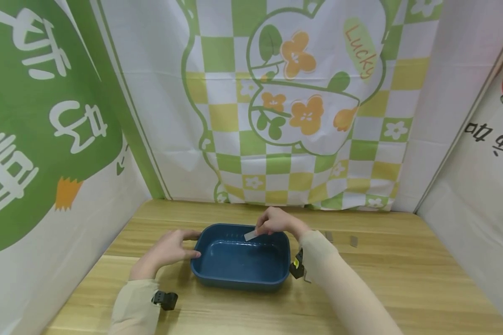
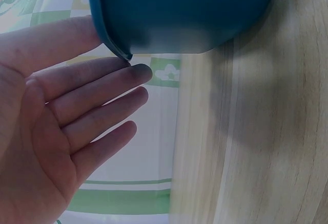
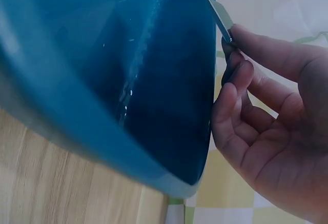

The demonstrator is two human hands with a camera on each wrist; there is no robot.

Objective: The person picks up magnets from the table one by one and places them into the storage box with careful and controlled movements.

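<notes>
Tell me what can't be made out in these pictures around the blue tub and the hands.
- Grey strip pinched by the right hand: too small in the head view, edge-on in the right wrist view; material unclear.
- Blue tub: its near wall fills both wrist views, blurred, so the inside shows only from the head.
- Left hand: thumb contact hidden by the tub rim.
- Two small grey pieces on the table: too small.

The word "Lucky" stands in orange letters on a pale green oval of the checked backdrop cloth (image 1: pixel 362 46). White Chinese characters on the green left banner (image 1: pixel 33 116) and black ones on the right banner (image 1: pixel 492 139) cannot be read reliably.
</notes>
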